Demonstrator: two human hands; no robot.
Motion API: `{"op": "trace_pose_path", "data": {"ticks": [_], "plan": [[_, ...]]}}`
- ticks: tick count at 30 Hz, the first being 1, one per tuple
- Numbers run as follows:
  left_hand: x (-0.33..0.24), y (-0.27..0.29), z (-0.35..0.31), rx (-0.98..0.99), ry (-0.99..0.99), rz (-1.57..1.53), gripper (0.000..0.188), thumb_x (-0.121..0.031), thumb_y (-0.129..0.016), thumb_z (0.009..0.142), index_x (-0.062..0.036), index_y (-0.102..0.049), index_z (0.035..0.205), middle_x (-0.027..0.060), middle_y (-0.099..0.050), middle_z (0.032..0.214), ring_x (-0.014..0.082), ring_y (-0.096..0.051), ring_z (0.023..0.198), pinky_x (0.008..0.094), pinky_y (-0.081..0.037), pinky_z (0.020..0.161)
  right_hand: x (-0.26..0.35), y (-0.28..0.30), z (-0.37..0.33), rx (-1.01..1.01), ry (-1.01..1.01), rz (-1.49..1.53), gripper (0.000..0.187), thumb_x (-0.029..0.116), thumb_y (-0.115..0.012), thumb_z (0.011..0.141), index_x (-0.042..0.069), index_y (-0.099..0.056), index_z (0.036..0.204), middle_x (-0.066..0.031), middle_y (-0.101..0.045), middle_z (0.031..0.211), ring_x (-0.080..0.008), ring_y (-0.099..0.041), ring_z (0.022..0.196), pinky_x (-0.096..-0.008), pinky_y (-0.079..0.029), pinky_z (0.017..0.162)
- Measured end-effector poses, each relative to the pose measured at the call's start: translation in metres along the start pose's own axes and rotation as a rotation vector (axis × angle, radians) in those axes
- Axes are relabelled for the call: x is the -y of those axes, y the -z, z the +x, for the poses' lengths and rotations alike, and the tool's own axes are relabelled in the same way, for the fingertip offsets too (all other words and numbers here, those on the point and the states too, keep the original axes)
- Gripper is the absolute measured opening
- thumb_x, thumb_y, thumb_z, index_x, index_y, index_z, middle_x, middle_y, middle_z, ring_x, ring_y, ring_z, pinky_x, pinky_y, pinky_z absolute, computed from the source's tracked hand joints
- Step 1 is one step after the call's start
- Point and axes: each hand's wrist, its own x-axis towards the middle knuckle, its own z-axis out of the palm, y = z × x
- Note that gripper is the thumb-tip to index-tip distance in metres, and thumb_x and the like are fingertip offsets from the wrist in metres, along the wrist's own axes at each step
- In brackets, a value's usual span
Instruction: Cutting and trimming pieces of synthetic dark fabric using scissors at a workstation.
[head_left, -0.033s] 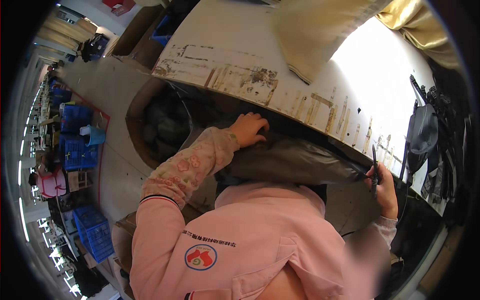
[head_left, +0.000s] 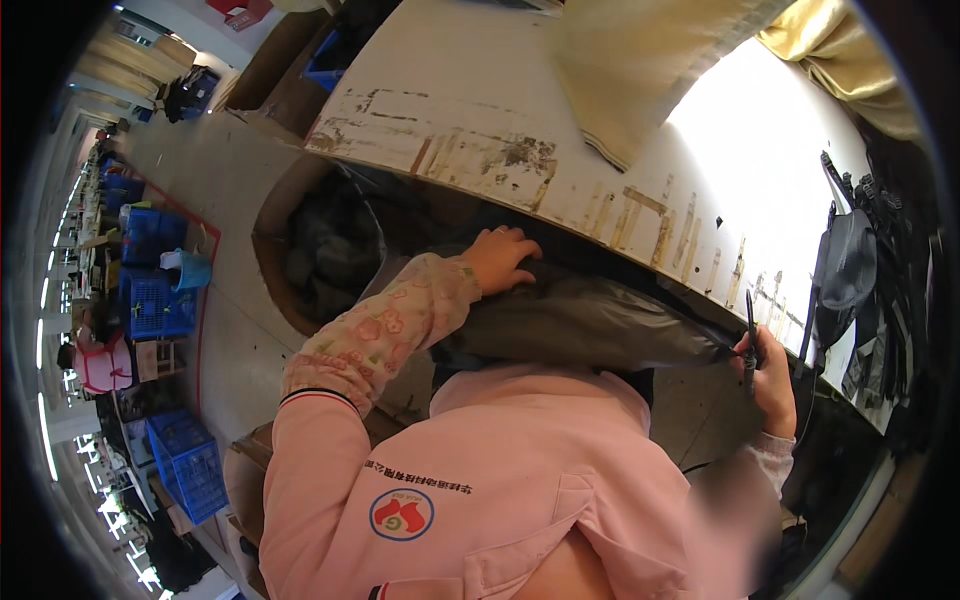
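Across my lap, at the table's near edge, lies a dark olive-brown bundle with a shiny, film-like surface. My left hand rests on its upper left part, fingers bent and the thumb apart from them. A ring shows on one finger. At the bundle's right end, my right hand is closed around a slim black pointed tool. Its tip points up toward the table; its exact kind is unclear. The bundle's narrow dark end reaches almost to the right fingers; whether they touch it is unclear.
The white table carries worn tape marks. Yellow cloth covers its far part. Black pouches and straps sit at the right. A box with dark material stands below left. Blue crates and a person are farther left.
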Motion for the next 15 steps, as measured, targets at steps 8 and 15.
{"op": "trace_pose_path", "data": {"ticks": [8, 15], "plan": [[-0.001, 0.01, 0.001, 0.069, 0.057, -0.072, 0.019, -0.027, -0.075, 0.078, -0.0114, -0.067, 0.084, 0.0069, -0.062, 0.094, 0.0285, -0.057, 0.098, 0.0424, -0.044, 0.083, -0.005, 0.003, 0.0, -0.073, 0.073, -0.111, 0.019, -0.002, -0.065, 0.073, 0.004, -0.054, 0.087, -0.0003, -0.053, 0.076, -0.0096, -0.047, 0.071, -0.0244, -0.04, 0.067], [-0.023, 0.092, -0.021, 0.093, -0.016, -0.968, 0.01, -0.005, -0.07, 0.085, -0.0034, -0.061, 0.087, 0.0014, -0.065, 0.091, 0.0093, -0.055, 0.088, 0.0266, -0.044, 0.082, -0.011, 0.016, 0.007, -0.124, -0.087, 0.02, 0.016, 0.004, -0.068, 0.076, 0.004, -0.057, 0.088, 0.0036, -0.051, 0.075, -0.0062, -0.044, 0.067, -0.0229, -0.037, 0.061]]}}
